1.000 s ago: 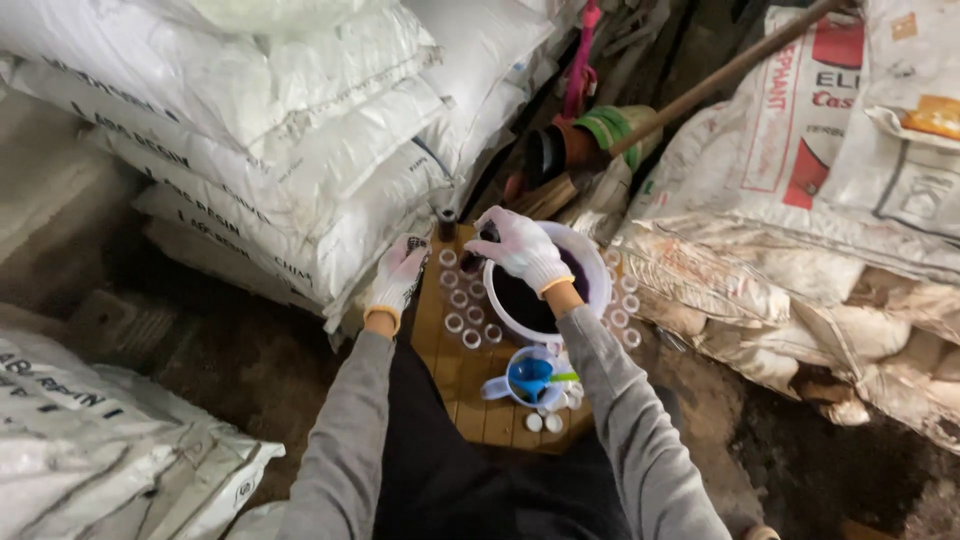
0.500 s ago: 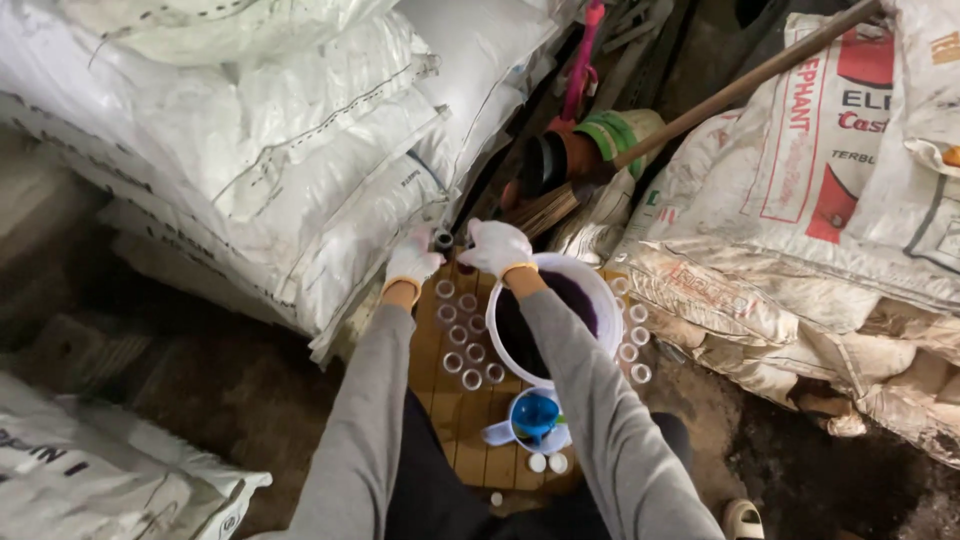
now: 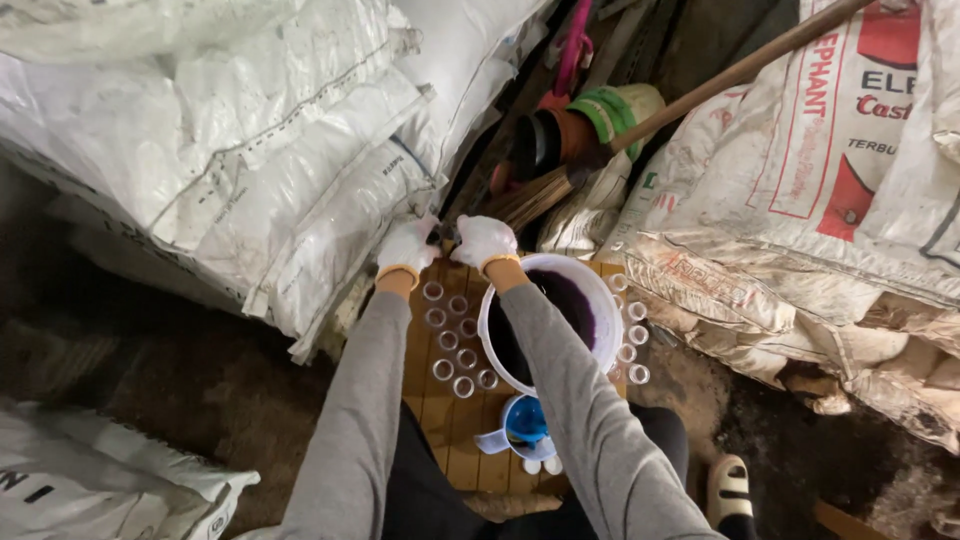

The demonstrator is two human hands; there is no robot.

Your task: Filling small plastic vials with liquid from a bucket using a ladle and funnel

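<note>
My left hand (image 3: 406,247) and my right hand (image 3: 482,240), both in white gloves, meet at the far end of a low wooden board (image 3: 445,405). Between them they grip a small dark bottle (image 3: 441,235). Several small clear empty bottles (image 3: 452,336) stand in rows on the board below my hands. A white bucket (image 3: 603,308) holding dark purple liquid sits right of them under my right forearm. A small white jug with a blue funnel (image 3: 526,426) stands near me.
Stacked white sacks (image 3: 250,140) rise on the left, dirty printed sacks (image 3: 830,180) on the right. A broom with a long wooden handle (image 3: 700,90) and plastic pots (image 3: 560,140) lie behind the board. My sandalled foot (image 3: 730,492) shows at lower right.
The view has shifted, so the board sits lower in frame. My right hand has left the bucket's rim and joined my left hand at the far end on the small dark bottle.
</note>
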